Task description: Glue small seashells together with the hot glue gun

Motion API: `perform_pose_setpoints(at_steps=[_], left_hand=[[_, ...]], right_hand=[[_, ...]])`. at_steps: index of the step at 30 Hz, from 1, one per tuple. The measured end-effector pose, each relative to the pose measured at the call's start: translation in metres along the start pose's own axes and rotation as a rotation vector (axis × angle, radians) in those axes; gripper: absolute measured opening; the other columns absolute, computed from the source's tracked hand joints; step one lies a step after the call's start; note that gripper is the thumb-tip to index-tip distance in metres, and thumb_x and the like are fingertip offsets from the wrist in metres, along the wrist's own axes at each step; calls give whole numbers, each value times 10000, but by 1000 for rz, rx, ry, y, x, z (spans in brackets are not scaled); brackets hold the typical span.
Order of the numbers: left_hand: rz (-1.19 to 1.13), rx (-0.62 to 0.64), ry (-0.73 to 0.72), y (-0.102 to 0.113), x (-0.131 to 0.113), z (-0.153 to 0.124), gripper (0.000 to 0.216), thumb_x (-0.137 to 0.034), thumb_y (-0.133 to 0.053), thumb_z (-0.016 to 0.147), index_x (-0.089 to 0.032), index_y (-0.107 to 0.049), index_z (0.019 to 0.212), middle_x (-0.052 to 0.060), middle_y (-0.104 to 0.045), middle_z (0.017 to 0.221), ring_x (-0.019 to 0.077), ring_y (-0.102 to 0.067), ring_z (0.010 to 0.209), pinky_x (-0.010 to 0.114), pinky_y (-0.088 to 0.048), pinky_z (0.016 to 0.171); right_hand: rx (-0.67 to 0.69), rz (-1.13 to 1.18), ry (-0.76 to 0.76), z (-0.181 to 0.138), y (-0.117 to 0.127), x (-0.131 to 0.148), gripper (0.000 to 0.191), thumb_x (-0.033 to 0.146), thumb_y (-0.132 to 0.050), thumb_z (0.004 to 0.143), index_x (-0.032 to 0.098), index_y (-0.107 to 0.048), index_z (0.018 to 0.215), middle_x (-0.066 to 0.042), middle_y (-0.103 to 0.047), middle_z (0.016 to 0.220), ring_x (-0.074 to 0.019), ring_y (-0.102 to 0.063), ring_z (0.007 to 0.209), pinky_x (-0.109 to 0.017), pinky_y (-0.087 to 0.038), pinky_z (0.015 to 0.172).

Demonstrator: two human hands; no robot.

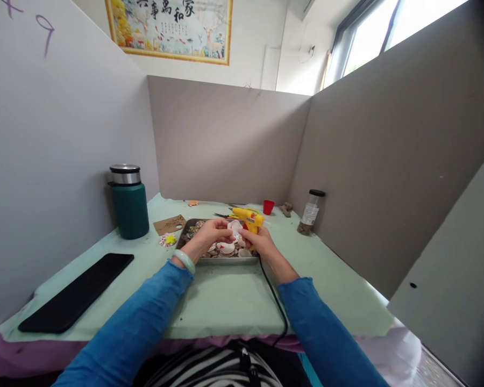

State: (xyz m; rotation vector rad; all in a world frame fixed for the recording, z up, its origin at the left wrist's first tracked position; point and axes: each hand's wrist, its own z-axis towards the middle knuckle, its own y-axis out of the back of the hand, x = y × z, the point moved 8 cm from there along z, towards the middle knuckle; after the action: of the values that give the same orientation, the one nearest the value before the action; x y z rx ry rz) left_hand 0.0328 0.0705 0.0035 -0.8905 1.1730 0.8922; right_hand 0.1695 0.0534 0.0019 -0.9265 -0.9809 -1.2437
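Observation:
My left hand (213,235), with a pale bangle at its wrist, is closed with its fingertips on a whitish, shell-like piece (235,228). My right hand (264,244) is wrapped round a yellow hot glue gun (248,216), whose body points to the left. The thumb side of that hand is close to the whitish piece; I cannot tell whether it touches. A black cord (275,295) runs from the gun to the table's front edge. Below both hands lies a metal tray (226,261) of shells (226,248), partly hidden by them.
On the left are a green bottle (129,209), a black flat slab (78,293), a brown card (169,224) and a small flower-decorated piece (168,239). Behind the tray stand a red cup (268,207) and black-tipped pliers (221,215). A jar (310,212) stands right. Partitions (229,142) enclose the table.

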Motion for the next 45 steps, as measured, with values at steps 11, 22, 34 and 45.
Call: perform_pose_setpoints(at_steps=[11, 22, 34, 45], left_hand=[[-8, -28, -20, -3, -5, -3, 277, -177, -785, 604, -104, -586, 782, 62, -657, 681, 168, -663, 589, 272, -537, 597], [20, 79, 2, -7, 0, -2, 281, -242, -782, 635, -96, -613, 806, 93, -671, 724, 171, -666, 648, 286, -546, 656], [-244, -296, -4, 28, 0, 2, 137, -185, -688, 710, -88, -608, 763, 33, -598, 567, 108, -566, 458, 247, -501, 513], [-298, -303, -70, 31, -9, 0, 126, -186, -675, 687, -106, -584, 721, 1, -557, 527, 91, -530, 446, 223, -446, 491]], right_hand=[[-3, -39, 9, 1, 3, -4, 244, 381, -723, 631, 182, -597, 696, 17, -525, 499, -110, -458, 446, -254, -381, 435], [-34, -4, -4, -2, 3, 1, 258, 354, -725, 621, 176, -587, 745, 35, -507, 482, -96, -440, 436, -235, -367, 425], [29, -21, -26, -3, -1, 2, 371, 506, -697, 650, 177, -606, 793, 39, -525, 532, -72, -417, 390, -223, -350, 390], [112, -30, -38, -5, -5, 4, 326, 463, -697, 667, 185, -604, 809, 38, -534, 542, -72, -418, 395, -219, -346, 385]])
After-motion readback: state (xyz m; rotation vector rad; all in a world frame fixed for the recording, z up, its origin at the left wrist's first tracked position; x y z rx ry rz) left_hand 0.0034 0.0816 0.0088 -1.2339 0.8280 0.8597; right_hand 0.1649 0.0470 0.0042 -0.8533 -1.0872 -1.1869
